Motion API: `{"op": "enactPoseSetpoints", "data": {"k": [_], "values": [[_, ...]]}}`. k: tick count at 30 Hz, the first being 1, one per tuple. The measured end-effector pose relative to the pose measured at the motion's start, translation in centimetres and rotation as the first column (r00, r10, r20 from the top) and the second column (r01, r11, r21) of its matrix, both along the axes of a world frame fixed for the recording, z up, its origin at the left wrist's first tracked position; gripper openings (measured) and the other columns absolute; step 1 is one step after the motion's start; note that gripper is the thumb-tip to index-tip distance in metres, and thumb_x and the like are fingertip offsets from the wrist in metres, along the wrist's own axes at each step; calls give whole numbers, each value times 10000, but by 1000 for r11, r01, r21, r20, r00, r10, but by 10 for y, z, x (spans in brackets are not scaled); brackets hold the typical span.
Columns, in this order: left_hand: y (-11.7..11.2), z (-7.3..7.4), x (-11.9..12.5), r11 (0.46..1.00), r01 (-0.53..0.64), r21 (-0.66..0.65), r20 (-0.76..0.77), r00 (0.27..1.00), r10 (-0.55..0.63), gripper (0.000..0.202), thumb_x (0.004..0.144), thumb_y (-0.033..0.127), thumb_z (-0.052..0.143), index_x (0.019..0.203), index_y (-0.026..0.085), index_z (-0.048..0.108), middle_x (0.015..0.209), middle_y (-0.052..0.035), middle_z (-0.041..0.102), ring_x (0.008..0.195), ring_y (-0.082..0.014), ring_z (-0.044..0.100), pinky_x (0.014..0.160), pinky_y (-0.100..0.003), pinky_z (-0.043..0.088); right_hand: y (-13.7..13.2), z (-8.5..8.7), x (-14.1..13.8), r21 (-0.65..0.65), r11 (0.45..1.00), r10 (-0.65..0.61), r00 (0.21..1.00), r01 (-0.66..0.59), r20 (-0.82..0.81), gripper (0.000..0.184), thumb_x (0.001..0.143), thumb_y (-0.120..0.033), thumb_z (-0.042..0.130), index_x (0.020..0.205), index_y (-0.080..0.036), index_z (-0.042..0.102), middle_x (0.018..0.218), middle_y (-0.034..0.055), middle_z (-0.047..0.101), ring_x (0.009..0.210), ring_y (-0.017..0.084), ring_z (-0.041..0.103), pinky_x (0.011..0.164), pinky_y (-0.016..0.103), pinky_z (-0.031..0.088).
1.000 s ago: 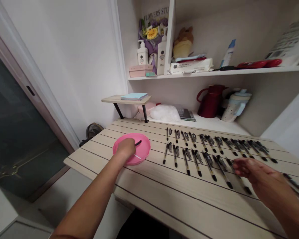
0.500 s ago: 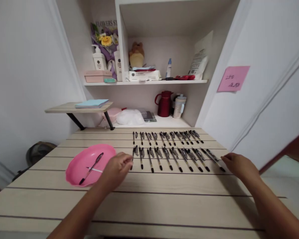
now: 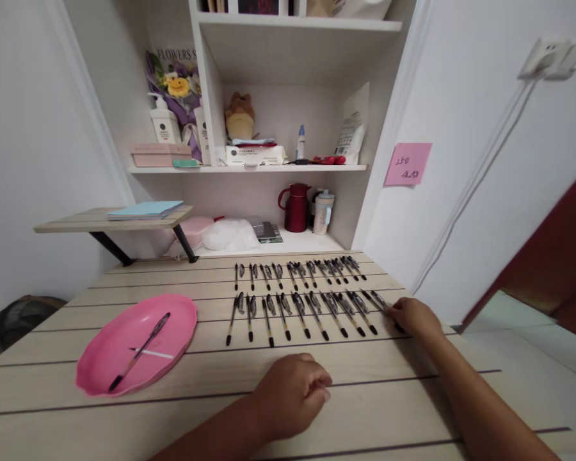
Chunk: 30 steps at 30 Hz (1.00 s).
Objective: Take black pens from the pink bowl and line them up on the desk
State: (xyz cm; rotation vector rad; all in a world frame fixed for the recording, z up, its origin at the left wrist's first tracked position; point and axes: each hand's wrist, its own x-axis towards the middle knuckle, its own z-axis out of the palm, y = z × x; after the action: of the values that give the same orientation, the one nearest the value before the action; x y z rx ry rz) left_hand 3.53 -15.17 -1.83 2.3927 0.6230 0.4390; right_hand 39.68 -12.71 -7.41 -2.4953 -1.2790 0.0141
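Note:
Two rows of black pens [image 3: 297, 294] with their caps beside them lie across the slatted wooden table [image 3: 221, 384]. My right hand [image 3: 413, 315] rests at the right end of the near row, fingers curled on the last pen there. My left hand [image 3: 292, 392] sits on the table in front of the rows, closed in a loose fist with nothing visible in it. A pink plate [image 3: 137, 342] at the left holds one black pen [image 3: 141, 349] and a thin white refill.
Behind the table, white shelves [image 3: 249, 168] carry bottles, a plush toy, a red jug [image 3: 296, 208] and a mug. A small wooden riser [image 3: 110, 221] with a blue notebook stands at the back left. A pink sticky note [image 3: 407, 164] hangs on the right wall.
My left hand left the plate, passed the left end of the pen rows and drew back to the front of the table. My right hand moved onto the rightmost pen. The view swung right.

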Motion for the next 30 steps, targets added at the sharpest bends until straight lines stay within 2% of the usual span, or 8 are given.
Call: {"op": "enactPoseSetpoints", "data": {"k": [6, 10, 16, 21, 24, 26, 28, 30], "values": [[3, -10, -1, 1000, -10, -24, -3, 1000, 10, 184, 746, 184, 484, 833, 176, 647, 741, -31, 599, 719, -141, 536, 648, -229, 385, -11, 5, 1, -20, 1000, 14, 1000, -14, -2, 204, 675, -348, 510, 664, -186, 632, 696, 104, 670, 660, 232, 615, 546, 285, 381], [6, -10, -1, 999, -1, -35, 19, 1000, 2, 176, 749, 168, 475, 797, 166, 645, 733, -32, 605, 730, -138, 542, 653, -224, 383, -24, 13, -20, -12, 999, 36, 991, -35, 132, 210, 737, -361, 468, 709, -196, 594, 701, 93, 660, 660, 232, 607, 523, 279, 340], [9, -11, -1, 995, 10, -95, 52, 999, -5, 217, 759, 166, 457, 815, 170, 666, 754, -39, 631, 746, -142, 559, 685, -234, 396, -32, 8, -54, -52, 963, 267, 925, -263, 271, 127, 793, -213, 415, 786, -166, 533, 721, 111, 645, 662, 213, 590, 562, 287, 320], [11, -18, -2, 974, -19, -224, 145, 988, 52, 194, 743, 175, 487, 800, 169, 672, 775, -39, 641, 762, -144, 562, 727, -252, 403, -36, 14, -54, 140, 971, 176, 974, -196, 144, 124, 775, -273, 448, 721, -191, 522, 673, 73, 632, 618, 196, 564, 548, 283, 332], [15, -22, 3, 865, -59, -498, 229, 953, 197, 215, 740, 248, 535, 898, 154, 648, 815, -45, 636, 768, -148, 559, 719, -269, 417, -43, 29, -79, 407, 907, 198, 961, -105, -194, 195, 709, -390, 548, 639, -211, 516, 589, 23, 600, 552, 164, 530, 524, 266, 361], [17, -23, 8, 710, -40, -703, 303, 887, 349, 362, 742, 338, 561, 1044, 140, 584, 876, -65, 627, 795, -155, 561, 705, -275, 428, -48, 37, -112, 561, 822, 402, 796, -97, -451, 249, 665, -437, 609, 629, -207, 519, 567, 5, 581, 524, 141, 504, 503, 253, 376], [20, -22, 11, 565, 54, -823, 383, 788, 483, 494, 732, 418, 577, 1132, 135, 517, 955, -96, 613, 858, -170, 565, 737, -291, 432, -52, 40, -152, 579, 804, 534, 591, -134, -605, 273, 627, -430, 668, 622, -194, 531, 543, -4, 562, 508, 125, 481, 492, 244, 372], [22, -21, 13, 475, 161, -865, 444, 687, 576, 495, 719, 456, 587, 1088, 132, 524, 984, -115, 607, 898, -183, 569, 785, -310, 426, -54, 37, -188, 586, 790, 596, 443, -178, -669, 279, 629, -419, 679, 612, -188, 523, 533, -11, 549, 492, 108, 449, 474, 232, 349]]}}
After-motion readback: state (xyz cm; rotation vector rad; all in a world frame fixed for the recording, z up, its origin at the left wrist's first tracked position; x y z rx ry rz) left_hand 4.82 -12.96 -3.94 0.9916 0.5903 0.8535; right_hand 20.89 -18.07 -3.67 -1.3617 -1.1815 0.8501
